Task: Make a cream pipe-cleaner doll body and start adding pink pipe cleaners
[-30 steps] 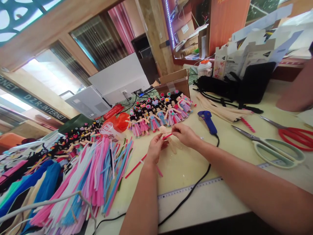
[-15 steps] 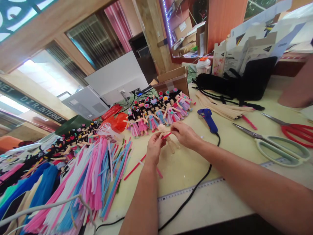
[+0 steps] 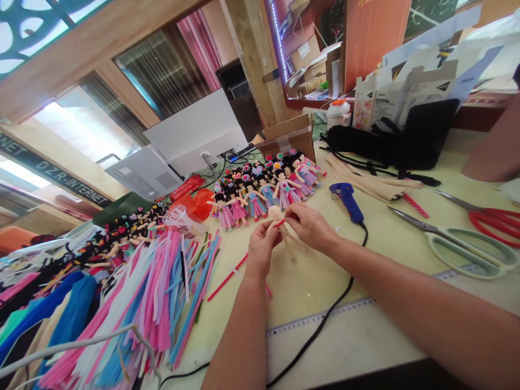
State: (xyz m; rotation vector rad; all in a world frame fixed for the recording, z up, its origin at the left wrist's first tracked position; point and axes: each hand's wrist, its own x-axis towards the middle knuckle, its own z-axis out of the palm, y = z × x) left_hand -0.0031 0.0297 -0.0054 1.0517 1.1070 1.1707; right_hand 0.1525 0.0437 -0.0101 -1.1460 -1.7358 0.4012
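A small beige pipe-cleaner doll [image 3: 275,213], with a bare head and thin legs, is held upright between my hands above the table. My left hand [image 3: 260,245] pinches it at the upper body from the left. A short pink pipe cleaner [image 3: 280,222] crosses the doll's chest, and the fingertips of my right hand [image 3: 312,226] are closed on its right end. The doll's arms are mostly hidden by my fingers. Just behind stand several finished dolls [image 3: 266,189] with black hair and pink or blue skirts.
Pink, white and blue pipe cleaners [image 3: 154,287] are heaped at left. A blue glue gun [image 3: 350,203] lies right of my hands, its black cord [image 3: 325,317] crossing a ruler strip [image 3: 320,315]. Green-handled scissors [image 3: 463,246] and red-handled scissors [image 3: 493,219] lie at far right.
The pink pipe cleaner stuck out further between my hands before; now it sits close against the doll's chest. The doll's legs have swung slightly right, and my hands are closer together.
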